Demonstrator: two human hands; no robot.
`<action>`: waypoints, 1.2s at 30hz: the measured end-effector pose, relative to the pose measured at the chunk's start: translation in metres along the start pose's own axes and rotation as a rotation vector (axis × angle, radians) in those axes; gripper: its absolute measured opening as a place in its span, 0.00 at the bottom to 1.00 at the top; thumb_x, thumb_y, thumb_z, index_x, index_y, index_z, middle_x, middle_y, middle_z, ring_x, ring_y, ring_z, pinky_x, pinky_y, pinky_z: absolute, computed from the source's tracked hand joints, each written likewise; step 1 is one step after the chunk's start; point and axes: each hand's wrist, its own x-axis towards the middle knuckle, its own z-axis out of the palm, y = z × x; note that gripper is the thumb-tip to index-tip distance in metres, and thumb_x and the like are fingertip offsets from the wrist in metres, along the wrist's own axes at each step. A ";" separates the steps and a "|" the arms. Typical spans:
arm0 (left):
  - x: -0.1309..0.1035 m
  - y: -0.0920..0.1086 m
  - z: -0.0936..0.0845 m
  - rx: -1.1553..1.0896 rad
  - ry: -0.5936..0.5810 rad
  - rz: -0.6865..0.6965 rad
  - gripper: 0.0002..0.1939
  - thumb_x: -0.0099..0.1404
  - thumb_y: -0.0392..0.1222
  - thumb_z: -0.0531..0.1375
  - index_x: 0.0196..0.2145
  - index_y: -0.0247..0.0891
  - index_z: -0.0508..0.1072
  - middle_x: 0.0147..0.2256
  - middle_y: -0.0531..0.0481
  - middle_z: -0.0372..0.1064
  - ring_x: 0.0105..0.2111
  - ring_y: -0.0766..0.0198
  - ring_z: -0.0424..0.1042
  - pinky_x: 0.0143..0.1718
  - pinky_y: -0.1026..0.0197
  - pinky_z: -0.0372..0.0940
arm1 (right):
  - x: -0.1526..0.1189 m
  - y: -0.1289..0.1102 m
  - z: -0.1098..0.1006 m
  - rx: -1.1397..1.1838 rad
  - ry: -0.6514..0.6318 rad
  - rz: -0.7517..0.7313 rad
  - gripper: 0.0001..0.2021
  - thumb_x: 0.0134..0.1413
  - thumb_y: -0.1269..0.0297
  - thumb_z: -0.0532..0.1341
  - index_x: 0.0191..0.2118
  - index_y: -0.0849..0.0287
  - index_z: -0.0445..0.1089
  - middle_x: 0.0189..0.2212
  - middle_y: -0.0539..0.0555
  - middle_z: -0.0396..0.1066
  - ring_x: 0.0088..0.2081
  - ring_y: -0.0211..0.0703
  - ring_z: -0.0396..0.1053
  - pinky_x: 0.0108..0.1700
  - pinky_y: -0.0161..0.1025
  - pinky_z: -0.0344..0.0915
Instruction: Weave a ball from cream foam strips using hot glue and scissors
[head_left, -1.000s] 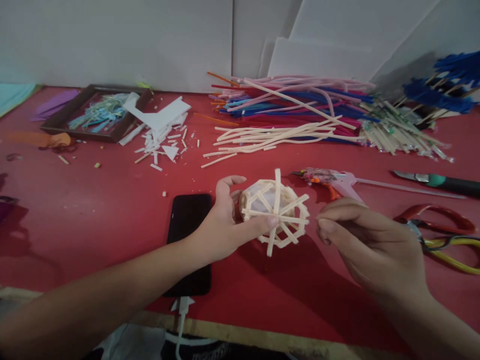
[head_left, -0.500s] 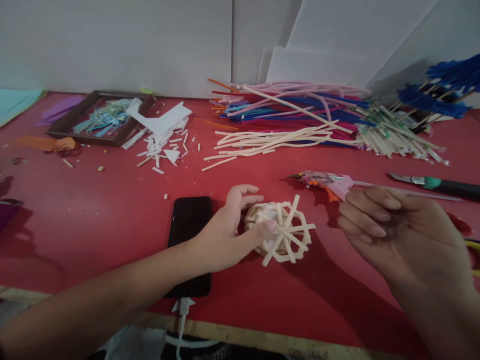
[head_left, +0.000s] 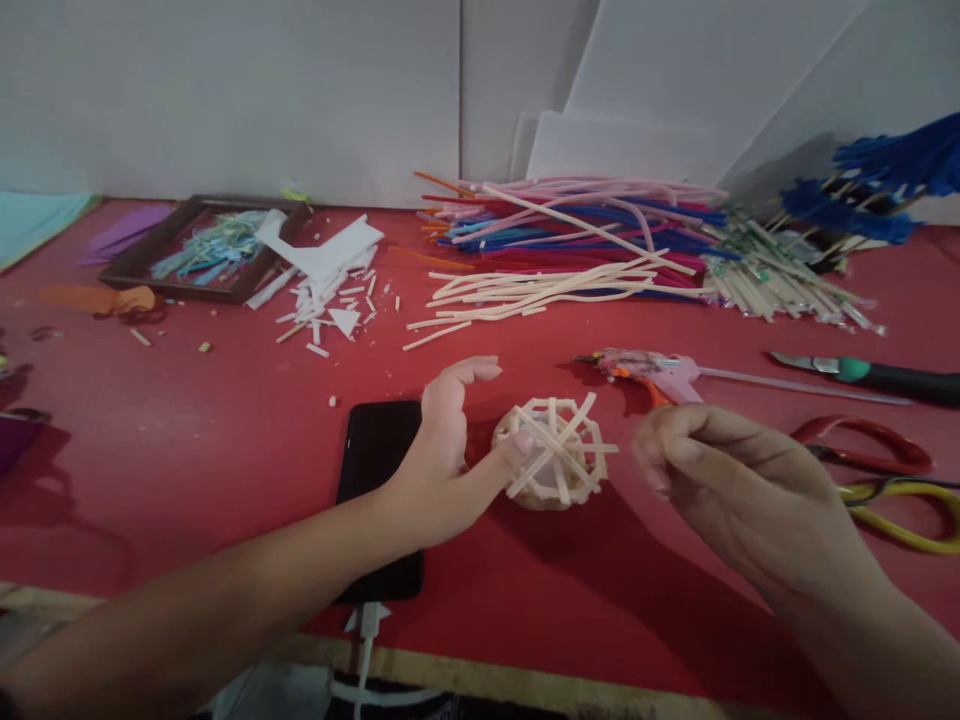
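A small round basket-like piece of cream strips (head_left: 555, 475) sits on the red tabletop, with several strips crossed like spokes over its top. My left hand (head_left: 446, 480) is at its left side, the thumb resting on the edge of the crossed strips while the other fingers are spread away from it. To the right, my right hand (head_left: 750, 500) hovers with thumb and fingers pinched together, near the end of one strip. Whatever is in the pinch, if anything, is hidden. Behind that hand lies a pink glue gun (head_left: 675, 377) with a long glue stick in it.
Under my left forearm lies a black phone (head_left: 382, 450) on a white cable. Scissors with red (head_left: 900, 440) and yellow handles and a knife (head_left: 862, 370) are at the right. Bundles of coloured strips (head_left: 570, 220), white scraps (head_left: 330, 250) and a brown tray (head_left: 120, 270) line the back.
My right hand has turned and moved left toward the round piece, its fingers now pinched. My left fingers have lifted away from the piece's side. The spokes have turned slightly.
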 end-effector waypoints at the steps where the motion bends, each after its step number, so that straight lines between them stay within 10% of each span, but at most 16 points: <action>1: -0.001 -0.001 0.000 0.010 0.014 0.037 0.25 0.68 0.50 0.62 0.58 0.42 0.58 0.63 0.37 0.56 0.67 0.48 0.54 0.68 0.41 0.48 | -0.001 0.000 0.001 0.009 -0.008 0.018 0.12 0.51 0.54 0.72 0.25 0.55 0.74 0.20 0.49 0.67 0.22 0.36 0.63 0.22 0.35 0.61; 11: 0.018 0.039 -0.009 0.242 -0.032 0.471 0.07 0.68 0.37 0.59 0.44 0.38 0.74 0.41 0.46 0.80 0.42 0.59 0.76 0.51 0.54 0.65 | -0.008 0.005 -0.003 -0.067 -0.003 -0.093 0.15 0.59 0.56 0.65 0.24 0.55 0.67 0.19 0.45 0.61 0.21 0.34 0.61 0.21 0.33 0.60; 15: 0.031 0.074 0.003 0.104 -0.259 0.097 0.10 0.70 0.43 0.59 0.34 0.37 0.78 0.29 0.50 0.79 0.27 0.67 0.73 0.33 0.64 0.67 | -0.010 0.002 -0.005 -0.479 -0.015 -0.410 0.06 0.56 0.67 0.66 0.28 0.54 0.73 0.23 0.47 0.73 0.23 0.35 0.69 0.24 0.32 0.66; 21: 0.052 0.092 0.024 -0.216 -0.459 -0.312 0.10 0.56 0.39 0.72 0.34 0.36 0.76 0.28 0.54 0.75 0.28 0.68 0.73 0.30 0.66 0.67 | -0.012 -0.002 -0.016 -0.765 0.003 -0.680 0.07 0.59 0.72 0.62 0.35 0.52 0.73 0.28 0.46 0.75 0.29 0.36 0.74 0.32 0.33 0.72; 36: 0.050 0.096 0.028 -0.539 -0.249 -0.547 0.07 0.63 0.27 0.62 0.33 0.37 0.74 0.19 0.61 0.60 0.15 0.76 0.57 0.18 0.70 0.54 | -0.011 0.006 -0.028 -1.175 0.054 -1.025 0.22 0.62 0.78 0.59 0.58 0.52 0.70 0.39 0.54 0.74 0.38 0.39 0.76 0.39 0.36 0.73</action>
